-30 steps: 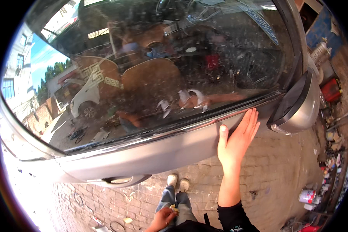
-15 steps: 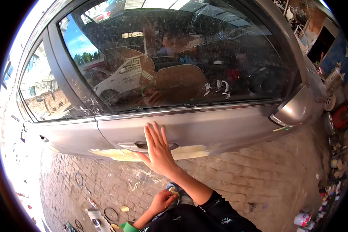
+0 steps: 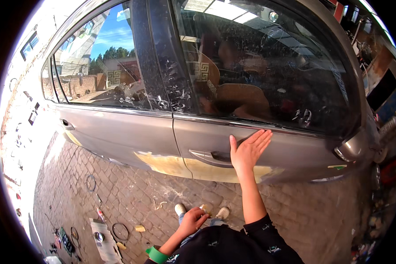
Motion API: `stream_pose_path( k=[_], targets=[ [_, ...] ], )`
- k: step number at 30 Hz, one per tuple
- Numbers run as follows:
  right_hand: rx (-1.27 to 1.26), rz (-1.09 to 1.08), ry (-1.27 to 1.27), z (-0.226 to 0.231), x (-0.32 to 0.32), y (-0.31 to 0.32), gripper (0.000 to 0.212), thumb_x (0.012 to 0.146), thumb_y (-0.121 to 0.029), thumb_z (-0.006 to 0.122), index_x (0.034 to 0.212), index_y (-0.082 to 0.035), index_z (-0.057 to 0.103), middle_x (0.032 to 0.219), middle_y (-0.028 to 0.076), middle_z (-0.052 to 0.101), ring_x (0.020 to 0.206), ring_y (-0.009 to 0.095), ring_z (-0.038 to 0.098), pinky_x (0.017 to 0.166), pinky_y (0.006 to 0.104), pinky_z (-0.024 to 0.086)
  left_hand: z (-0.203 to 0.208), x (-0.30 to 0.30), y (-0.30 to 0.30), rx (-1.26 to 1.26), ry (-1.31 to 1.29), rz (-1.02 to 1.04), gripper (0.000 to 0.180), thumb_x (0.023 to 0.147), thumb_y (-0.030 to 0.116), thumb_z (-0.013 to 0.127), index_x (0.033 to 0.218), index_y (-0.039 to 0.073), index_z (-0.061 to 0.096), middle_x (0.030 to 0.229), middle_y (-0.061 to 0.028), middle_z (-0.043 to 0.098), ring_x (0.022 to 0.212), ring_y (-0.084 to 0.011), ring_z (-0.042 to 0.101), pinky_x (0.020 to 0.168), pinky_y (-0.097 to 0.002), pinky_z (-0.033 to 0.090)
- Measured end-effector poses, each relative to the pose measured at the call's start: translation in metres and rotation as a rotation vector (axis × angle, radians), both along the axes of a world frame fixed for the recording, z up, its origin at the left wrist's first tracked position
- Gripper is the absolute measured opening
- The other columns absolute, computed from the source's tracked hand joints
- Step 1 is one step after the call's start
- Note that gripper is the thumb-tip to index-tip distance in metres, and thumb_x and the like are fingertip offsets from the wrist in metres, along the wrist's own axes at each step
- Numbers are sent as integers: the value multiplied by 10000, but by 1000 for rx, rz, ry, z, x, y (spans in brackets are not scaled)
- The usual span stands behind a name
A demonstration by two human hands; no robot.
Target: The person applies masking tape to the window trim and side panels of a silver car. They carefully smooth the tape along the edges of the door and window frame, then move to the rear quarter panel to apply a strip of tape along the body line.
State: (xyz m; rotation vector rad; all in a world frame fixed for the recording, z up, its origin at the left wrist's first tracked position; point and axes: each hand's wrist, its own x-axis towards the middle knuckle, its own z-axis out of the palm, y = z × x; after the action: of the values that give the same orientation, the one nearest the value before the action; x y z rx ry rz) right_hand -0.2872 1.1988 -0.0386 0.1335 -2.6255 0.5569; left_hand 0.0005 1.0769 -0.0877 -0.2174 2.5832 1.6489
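Note:
My right hand (image 3: 247, 154) lies with its palm toward the front door (image 3: 295, 152) of a grey-brown car, just right of the door handle (image 3: 211, 157). Its fingers are stretched out and point up to the right, below the window trim; the thumb stands apart. Pale yellow filler (image 3: 163, 163) covers a low band across both doors, partly behind my right wrist. In front of my body my left hand (image 3: 192, 221) is closed, its fingers curled round a small pale yellow piece (image 3: 205, 208) that is mostly hidden. A green band (image 3: 156, 255) circles the left forearm.
The mirror (image 3: 351, 147) sticks out at the right. On the brick paving (image 3: 132, 193) at lower left lie a cardboard strip (image 3: 104, 246) with a tape roll, black rings (image 3: 120, 231) and a yellow block (image 3: 140, 228). Clutter lines the right edge.
My right hand has moved right along the door, from over the handle to beyond it, and its fingers now point more to the right. The view has shifted left, showing more rear door.

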Motion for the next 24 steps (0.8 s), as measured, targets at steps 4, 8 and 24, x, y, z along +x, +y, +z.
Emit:
stream_pose_path(
  k=[4,8,24],
  targets=[
    [-8,46,-18,12,27,-89,1133,982,-647,515,1493,283,117,1584,501,62,1534,583,18,1259,600,23,8,12,-55,16,36,23,155,938,167,724,897,17,725,801,-141,594,753,-324,614,675,-409,487],
    [2,170,-118,24,54,-166,1133,990,-666,495,1482,293,146,1547,546,47,1515,622,-23,1246,625,34,12,24,-108,-13,85,88,144,929,157,725,874,25,739,774,-131,582,722,-313,594,663,-396,481],
    [-14,-107,54,-1,23,-145,1058,983,-560,579,1485,278,173,1588,478,125,1539,556,81,1268,587,67,-8,66,-243,-2,79,265,110,923,125,725,875,28,738,783,-141,585,709,-308,594,656,-387,466]
  ],
)
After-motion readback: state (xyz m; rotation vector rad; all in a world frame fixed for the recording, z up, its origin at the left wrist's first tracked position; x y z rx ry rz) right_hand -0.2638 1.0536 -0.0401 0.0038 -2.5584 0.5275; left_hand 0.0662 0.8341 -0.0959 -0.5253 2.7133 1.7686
